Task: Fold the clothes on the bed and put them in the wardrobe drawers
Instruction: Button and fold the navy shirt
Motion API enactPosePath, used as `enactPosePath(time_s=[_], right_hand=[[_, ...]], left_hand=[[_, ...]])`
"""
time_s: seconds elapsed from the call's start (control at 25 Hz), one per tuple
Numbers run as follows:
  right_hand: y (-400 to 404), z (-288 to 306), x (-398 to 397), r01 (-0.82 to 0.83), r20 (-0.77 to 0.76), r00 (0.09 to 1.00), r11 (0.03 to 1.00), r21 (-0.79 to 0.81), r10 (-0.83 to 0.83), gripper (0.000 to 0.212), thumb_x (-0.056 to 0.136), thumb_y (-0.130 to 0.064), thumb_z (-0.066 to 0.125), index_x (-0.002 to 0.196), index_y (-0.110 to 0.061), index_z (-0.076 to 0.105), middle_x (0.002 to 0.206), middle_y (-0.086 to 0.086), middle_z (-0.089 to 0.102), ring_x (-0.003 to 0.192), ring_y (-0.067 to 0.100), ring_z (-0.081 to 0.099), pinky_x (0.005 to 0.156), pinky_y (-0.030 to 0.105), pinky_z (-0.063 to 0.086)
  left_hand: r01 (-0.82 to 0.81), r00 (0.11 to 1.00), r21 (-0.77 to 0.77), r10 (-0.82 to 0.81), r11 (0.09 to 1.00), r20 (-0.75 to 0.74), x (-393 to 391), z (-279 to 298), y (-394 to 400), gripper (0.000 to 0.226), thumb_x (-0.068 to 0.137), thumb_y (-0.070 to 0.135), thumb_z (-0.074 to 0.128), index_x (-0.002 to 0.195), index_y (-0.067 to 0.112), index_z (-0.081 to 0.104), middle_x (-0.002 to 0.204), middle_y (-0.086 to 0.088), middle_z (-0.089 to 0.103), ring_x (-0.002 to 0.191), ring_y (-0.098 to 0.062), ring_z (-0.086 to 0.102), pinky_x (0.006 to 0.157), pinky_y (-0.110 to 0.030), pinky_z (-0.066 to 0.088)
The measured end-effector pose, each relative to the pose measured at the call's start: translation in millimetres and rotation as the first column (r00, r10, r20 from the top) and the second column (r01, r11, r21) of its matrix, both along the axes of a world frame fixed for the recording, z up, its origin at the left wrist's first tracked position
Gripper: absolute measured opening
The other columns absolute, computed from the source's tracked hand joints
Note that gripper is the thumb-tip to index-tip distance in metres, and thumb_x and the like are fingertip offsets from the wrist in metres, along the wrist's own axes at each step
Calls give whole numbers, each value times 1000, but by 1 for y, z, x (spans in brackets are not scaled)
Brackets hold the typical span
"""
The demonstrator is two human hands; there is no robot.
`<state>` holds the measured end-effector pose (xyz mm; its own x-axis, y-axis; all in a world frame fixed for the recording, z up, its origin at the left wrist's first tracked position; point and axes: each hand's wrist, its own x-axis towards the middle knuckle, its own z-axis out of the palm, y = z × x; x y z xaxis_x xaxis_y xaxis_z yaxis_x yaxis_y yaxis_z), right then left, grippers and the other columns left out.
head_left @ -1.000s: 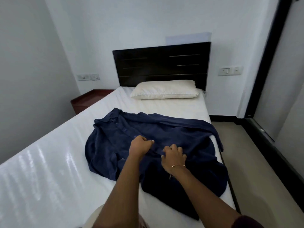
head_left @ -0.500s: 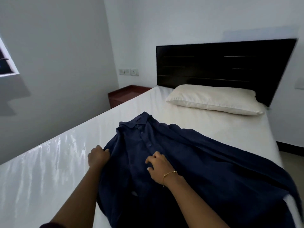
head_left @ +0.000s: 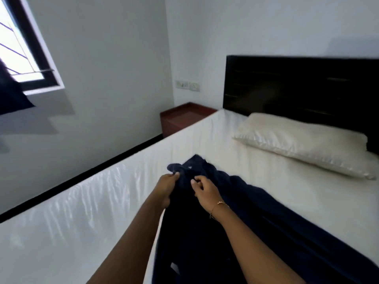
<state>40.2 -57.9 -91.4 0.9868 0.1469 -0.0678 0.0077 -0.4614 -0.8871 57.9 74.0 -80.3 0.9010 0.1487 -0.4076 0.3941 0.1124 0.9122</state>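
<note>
A dark navy shirt [head_left: 266, 218] lies across the white bed [head_left: 86, 212], bunched and lifted at its collar end. My left hand [head_left: 166, 188] grips the collar area from the left side. Close beside it, my right hand [head_left: 205, 191], with a thin gold bracelet at the wrist, pinches the fabric near the collar. The shirt's lower part trails toward the bottom right and runs out of the frame.
A cream pillow [head_left: 303, 144] rests against the dark headboard [head_left: 297, 85]. A reddish-brown bedside table [head_left: 184, 117] stands in the corner past the bed's left edge. A window [head_left: 22, 48] with a dark curtain is at upper left.
Both hands moved up the shirt to its collar and lifted it off the bed. The fabric is now gathered rather than spread. My view swung left, showing the window.
</note>
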Motion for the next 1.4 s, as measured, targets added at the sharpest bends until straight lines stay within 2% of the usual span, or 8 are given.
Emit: enactPosePath(time_s=[0.24, 0.4, 0.6, 0.72, 0.92, 1.12, 1.24, 1.4], right_hand=[[5, 208, 7, 70, 136, 986, 985, 157, -92, 43, 90, -40, 56, 121, -10, 57, 119, 8, 60, 111, 22, 55, 96, 29, 43], [-21, 338, -21, 52, 221, 970, 977, 206, -98, 24, 88, -15, 60, 111, -6, 61, 111, 10, 64, 99, 20, 59, 88, 27, 48], [-63, 475, -70, 112, 391, 912, 992, 62, -127, 28, 92, 1, 40, 104, -4, 65, 109, 10, 64, 100, 24, 59, 68, 16, 43], [-93, 536, -98, 128, 469, 872, 990, 54, -138, 29, 96, -5, 38, 117, -4, 58, 122, 13, 58, 111, 27, 55, 77, 23, 40], [-129, 603, -124, 87, 579, 802, 988, 129, -146, 29, 96, -8, 41, 119, -1, 56, 115, 15, 59, 103, 26, 55, 75, 23, 43], [-151, 637, -148, -45, 601, 788, 961, 271, -133, 21, 97, -7, 39, 109, -7, 57, 87, 3, 53, 74, 13, 48, 62, 19, 38], [-160, 639, -159, -125, 561, 822, 930, 346, -98, 23, 98, -5, 37, 85, -14, 54, 86, 6, 55, 74, 16, 51, 67, 26, 43], [-177, 636, -173, -168, 521, 843, 853, 493, -135, 28, 99, -5, 36, 78, -16, 52, 75, 2, 52, 66, 13, 49, 62, 23, 41]], left_hand=[[183, 945, -103, -145, 978, 294, -34, 204, -31, 21, 97, 11, 44, 97, 9, 64, 78, -7, 69, 65, -16, 66, 57, -24, 54], [244, 880, -74, -189, 967, 436, -68, 318, -48, 35, 93, -9, 34, 99, 8, 64, 80, -5, 68, 65, -8, 65, 59, -18, 53], [-162, 796, 438, -145, 884, 587, -108, 407, -96, 37, 84, 10, 66, 111, 15, 40, 106, -10, 55, 84, -19, 62, 63, -26, 52], [-107, 784, 543, -266, 833, 561, -126, 434, -112, 55, 86, 28, 66, 129, 13, 35, 129, -12, 49, 107, -22, 55, 92, -40, 50], [-276, 859, 736, -185, 618, 477, -144, 433, -118, 90, 77, 31, 75, 145, 9, 20, 147, -13, 31, 131, -33, 36, 104, -42, 35], [222, 890, 413, -357, 883, 284, -145, 407, -128, 77, 58, 48, 79, 118, 2, 60, 89, -8, 57, 79, -17, 51, 69, -27, 45], [337, 853, 376, -449, 863, 265, -157, 400, -151, 29, 86, 15, 60, 113, 5, 59, 86, -5, 59, 71, -13, 56, 61, -20, 51], [476, 787, 407, -584, 780, 199, -160, 380, -182, 50, 64, 24, 59, 112, 8, 56, 87, -4, 59, 77, -17, 56, 69, -28, 49]])
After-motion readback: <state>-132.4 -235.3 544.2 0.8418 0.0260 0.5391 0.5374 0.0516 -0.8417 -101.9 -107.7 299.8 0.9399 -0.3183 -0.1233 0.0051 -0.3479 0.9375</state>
